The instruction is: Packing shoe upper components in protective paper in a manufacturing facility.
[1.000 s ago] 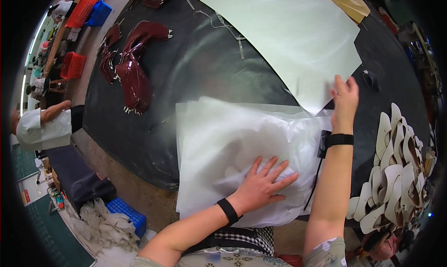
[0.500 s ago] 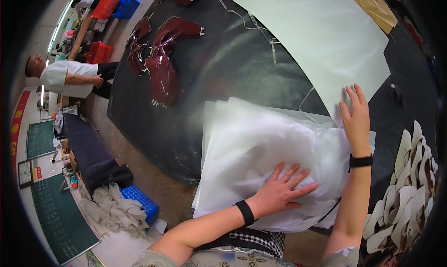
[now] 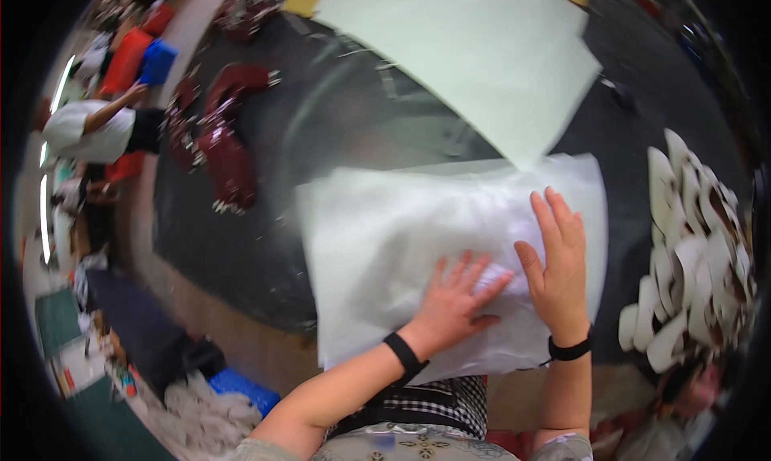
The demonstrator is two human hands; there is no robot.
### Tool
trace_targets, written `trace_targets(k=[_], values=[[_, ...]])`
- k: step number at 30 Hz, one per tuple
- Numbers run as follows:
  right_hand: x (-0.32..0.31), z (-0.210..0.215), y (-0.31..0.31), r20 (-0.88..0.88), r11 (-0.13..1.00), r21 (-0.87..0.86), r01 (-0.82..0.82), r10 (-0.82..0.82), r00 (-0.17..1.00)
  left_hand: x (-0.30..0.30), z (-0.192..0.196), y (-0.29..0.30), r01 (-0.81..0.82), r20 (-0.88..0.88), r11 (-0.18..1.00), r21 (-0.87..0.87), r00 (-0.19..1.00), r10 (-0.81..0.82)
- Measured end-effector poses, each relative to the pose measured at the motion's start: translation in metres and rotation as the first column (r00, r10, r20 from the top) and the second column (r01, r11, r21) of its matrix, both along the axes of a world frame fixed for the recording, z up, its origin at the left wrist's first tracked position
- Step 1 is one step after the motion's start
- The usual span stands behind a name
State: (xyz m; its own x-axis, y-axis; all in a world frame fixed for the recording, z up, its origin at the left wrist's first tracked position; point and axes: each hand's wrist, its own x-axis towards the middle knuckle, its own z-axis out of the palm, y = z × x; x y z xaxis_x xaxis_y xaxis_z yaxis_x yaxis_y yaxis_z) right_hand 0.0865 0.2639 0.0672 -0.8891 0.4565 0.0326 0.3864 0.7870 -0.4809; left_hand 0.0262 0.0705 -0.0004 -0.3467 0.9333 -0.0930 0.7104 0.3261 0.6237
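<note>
Drawn back from the pale sheet (image 3: 474, 59), the right hand (image 3: 560, 276) is now open over the right side of the white sheets (image 3: 361, 220); contact is unclear. In the head view, the left hand (image 3: 454, 304) lies spread near the white sheets' middle, apart from the right and gripping nothing. Layered across the bench's (image 3: 241, 252) near edge, the white sheets are laid out but not quite flat; the pale sheet's tip meets their far edge. How much remains cannot be judged.
</note>
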Motion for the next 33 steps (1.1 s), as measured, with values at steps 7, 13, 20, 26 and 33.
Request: trace_targets(k=[7,13,20,26,33], values=[[0.134,-0.100,0.015,-0.149,0.869,-0.414,0.272,-0.359,0.921,0.012,0.006,0.014,0.075,-0.055,0.996,0.037,0.996,-0.073],[0.141,-0.038,-0.022,-0.428,0.866,-0.033,0.498,-0.463,0.776,0.012,0.009,0.006,0.056,-0.076,0.998,-0.042,0.995,-0.059],[0.169,-0.103,-0.093,-0.187,0.959,0.053,0.277,-0.263,0.947,0.019,0.001,0.006,0.121,-0.118,0.992,0.038,0.986,-0.116],[0.192,-0.066,-0.115,-0.277,0.971,0.120,0.206,-0.166,0.946,0.015,0.003,0.004,0.138,-0.151,0.990,0.016,0.979,-0.134],[0.223,-0.098,-0.163,-0.190,0.998,0.052,0.039,-0.028,0.981,0.021,0.007,0.010,0.186,-0.194,0.981,0.057,0.966,-0.172]])
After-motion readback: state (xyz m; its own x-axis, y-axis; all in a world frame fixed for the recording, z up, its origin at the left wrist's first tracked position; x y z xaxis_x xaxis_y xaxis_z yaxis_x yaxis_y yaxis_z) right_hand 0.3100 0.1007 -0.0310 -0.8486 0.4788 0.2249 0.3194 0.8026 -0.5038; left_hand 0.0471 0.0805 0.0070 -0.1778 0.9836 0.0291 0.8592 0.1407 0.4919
